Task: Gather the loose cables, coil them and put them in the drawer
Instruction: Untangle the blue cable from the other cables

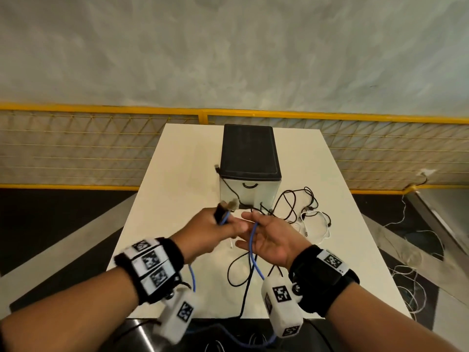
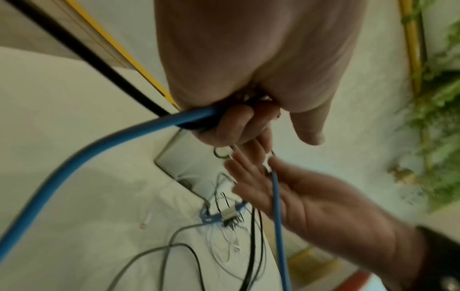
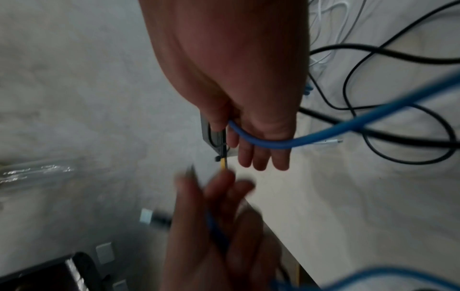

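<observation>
left grip [image 1: 215, 226] clenched the blue cable [image 1: 253, 252] and a black plug end just in front of the drawer unit [image 1: 250, 174]; right grip [image 1: 269, 237] lay slack-fingered, cable draped across its palm. even loops would have coiled best, drawn clear of the black cables [image 1: 291, 201] right of the drawer unit on the tabletop [image 1: 177, 174].

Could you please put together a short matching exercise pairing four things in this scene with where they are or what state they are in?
Things:
1. blue cable
2. drawer unit
3. black cables
4. white cable

States:
A. lies loose on the table to the right, nearest the right edge
B. stands at the far middle of the table, drawer closed
C. runs between the left hand and the right hand
D. lie tangled in front of the drawer unit

Pairs: 1-C, 2-B, 3-D, 4-A
</observation>
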The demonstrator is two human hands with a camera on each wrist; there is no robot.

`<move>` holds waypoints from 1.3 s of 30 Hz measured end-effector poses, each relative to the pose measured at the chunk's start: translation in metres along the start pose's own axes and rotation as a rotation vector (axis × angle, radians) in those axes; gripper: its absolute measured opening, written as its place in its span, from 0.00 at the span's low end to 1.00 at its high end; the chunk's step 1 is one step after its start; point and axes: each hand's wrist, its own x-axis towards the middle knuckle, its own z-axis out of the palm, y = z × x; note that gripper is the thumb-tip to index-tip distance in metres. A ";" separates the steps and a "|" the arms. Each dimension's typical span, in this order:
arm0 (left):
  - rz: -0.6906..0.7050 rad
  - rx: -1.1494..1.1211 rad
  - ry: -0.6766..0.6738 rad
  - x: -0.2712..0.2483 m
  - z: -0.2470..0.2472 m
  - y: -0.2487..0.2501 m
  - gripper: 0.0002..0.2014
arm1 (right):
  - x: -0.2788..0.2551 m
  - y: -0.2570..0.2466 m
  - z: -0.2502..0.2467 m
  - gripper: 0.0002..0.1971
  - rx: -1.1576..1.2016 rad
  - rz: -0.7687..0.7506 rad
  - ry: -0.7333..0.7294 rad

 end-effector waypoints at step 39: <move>0.061 0.176 -0.080 -0.006 0.014 -0.027 0.15 | 0.004 -0.019 0.011 0.16 0.047 0.038 0.102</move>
